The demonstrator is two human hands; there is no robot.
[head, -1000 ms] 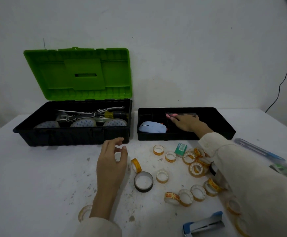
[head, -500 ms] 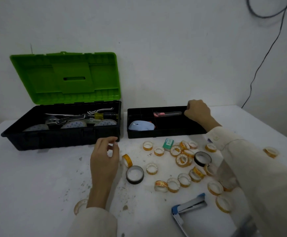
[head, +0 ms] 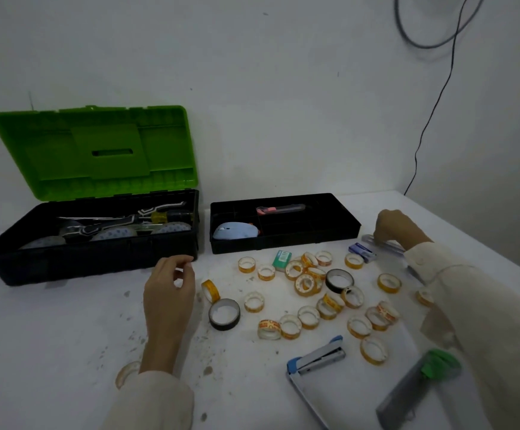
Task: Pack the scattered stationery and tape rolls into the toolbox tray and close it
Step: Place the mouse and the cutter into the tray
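Observation:
The black toolbox tray [head: 283,241] stands on the white table, holding a light blue mouse [head: 233,231] and a pink cutter [head: 279,208]. Several small yellow tape rolls [head: 305,283] lie scattered in front of it, with two black tape rolls [head: 224,314] among them. My right hand [head: 396,226] is just right of the tray, its fingertips curled down onto the far end of a clear ruler [head: 386,245]. My left hand [head: 170,287] hovers over the table near the toolbox front, fingers loosely curled and holding nothing.
The toolbox [head: 91,259] with its green lid [head: 97,150] raised stands at the left, with tools inside. A green eraser box [head: 282,260], a blue staple box [head: 362,251], a stapler [head: 316,360] and a grey-green tool [head: 420,380] lie on the table. A cable hangs on the right wall.
My right hand left the pink cutter in the tray, moved out to the right and came down on the ruler. My left hand stayed in place.

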